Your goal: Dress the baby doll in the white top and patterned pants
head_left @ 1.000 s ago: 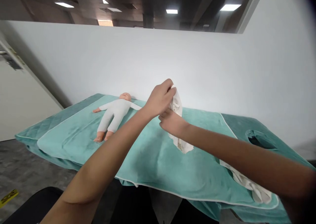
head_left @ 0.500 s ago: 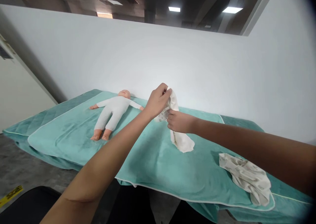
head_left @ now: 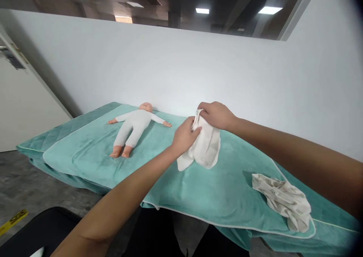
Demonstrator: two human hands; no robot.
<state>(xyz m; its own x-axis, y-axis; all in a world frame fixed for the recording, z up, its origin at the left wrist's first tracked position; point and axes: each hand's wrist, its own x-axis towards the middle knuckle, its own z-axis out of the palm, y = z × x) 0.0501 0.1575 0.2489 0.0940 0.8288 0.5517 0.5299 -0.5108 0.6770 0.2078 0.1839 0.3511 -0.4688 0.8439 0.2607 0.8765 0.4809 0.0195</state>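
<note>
A small white baby garment [head_left: 208, 147] hangs from both hands above the green blanket [head_left: 227, 196]; its exact kind is hard to make out in its folds. My left hand [head_left: 185, 135] grips its left side, thumb lying on the cloth. My right hand [head_left: 217, 114] pinches its upper edge, higher and to the right. To the left, a baby doll [head_left: 136, 121] in a white bodysuit with long sleeves and legs lies on its back, arms spread. A crumpled patterned white baby garment [head_left: 286, 202] rests near the front right corner of the blanket.
The blanket covers a bed [head_left: 36, 140] pushed against a white wall [head_left: 170, 68]. A door [head_left: 25, 98] stands at the left. Below the near edge are a black seat [head_left: 42, 226] and a yellow marking [head_left: 14, 221] on the grey floor.
My right hand has moved up and right to the garment's upper edge, while my left hand has come lower. The garment is turned and spread wider. The doll has stayed put.
</note>
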